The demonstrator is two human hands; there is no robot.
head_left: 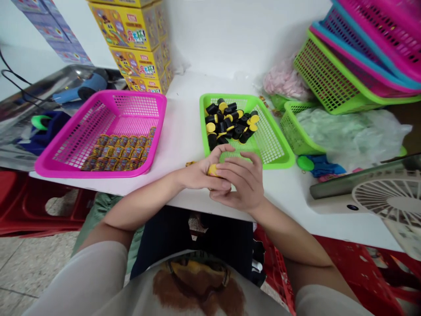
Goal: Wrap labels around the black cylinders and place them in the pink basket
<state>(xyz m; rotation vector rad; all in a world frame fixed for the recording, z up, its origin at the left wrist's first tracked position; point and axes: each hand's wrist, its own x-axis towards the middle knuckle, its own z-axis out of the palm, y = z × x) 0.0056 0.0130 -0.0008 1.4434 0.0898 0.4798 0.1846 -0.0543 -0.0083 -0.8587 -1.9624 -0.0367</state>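
Both my hands meet over the front edge of the white table. My left hand [208,169] is wrapped round a small cup with a yellow lid [213,170]. The fingers of my right hand [241,182] curl over the same cup from the other side and hide much of it. Just beyond my hands, a green basket [272,149] holds several black cups with yellow lids [226,123], loosely heaped. To the left stands a pink basket [131,109], where several cups with printed wraps [121,151] lie in rows.
Yellow printed boxes [141,63] are stacked at the back. A blue heat gun [82,87] and a blue tape dispenser [48,129] are at the left. Nested baskets [335,74], a basket of plastic bags [351,127] and a white fan [391,197] occupy the right side.
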